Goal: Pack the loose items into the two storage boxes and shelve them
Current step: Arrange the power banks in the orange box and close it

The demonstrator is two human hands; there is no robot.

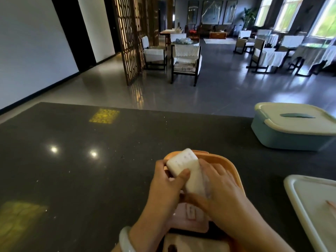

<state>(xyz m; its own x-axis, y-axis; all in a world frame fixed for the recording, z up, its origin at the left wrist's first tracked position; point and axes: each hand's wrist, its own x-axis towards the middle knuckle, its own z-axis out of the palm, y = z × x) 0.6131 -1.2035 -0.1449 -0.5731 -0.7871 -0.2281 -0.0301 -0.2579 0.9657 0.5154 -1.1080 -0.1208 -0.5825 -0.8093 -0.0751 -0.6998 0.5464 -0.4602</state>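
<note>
Both hands meet over the open orange storage box (231,171) at the near edge of the dark speckled tabletop (81,160). The left hand (166,190) curls around a white rectangular packet (181,161), its thumb laid across the packet's near face and its fingers hidden behind the far side. The packet is tilted, its far end raised above the box's far rim. A second white packet (195,182) lies just beside and touching the first, running back toward the person between the two hands. The right hand (218,186) rests against this second packet with fingers spread and fairly straight, the fingertips reaching over the box interior; whether it grips the packet or only presses it, I cannot tell. A pale bangle (125,240) sits on the left wrist.

Below the hands, inside the box, lies a pink soft pouch (189,215), and nearer still a beige item (196,242) with a dark spot, partly cut off by the frame edge.

To the right, a cream lid (312,202) lies flat on the tabletop, apart from the orange box. Farther back on the right stands the blue storage box (283,137), closed with its own cream lid (294,119).

Beyond the tabletop, a grey tiled floor (218,91) carries chairs (185,60) and a wooden lattice screen (132,33).
</note>
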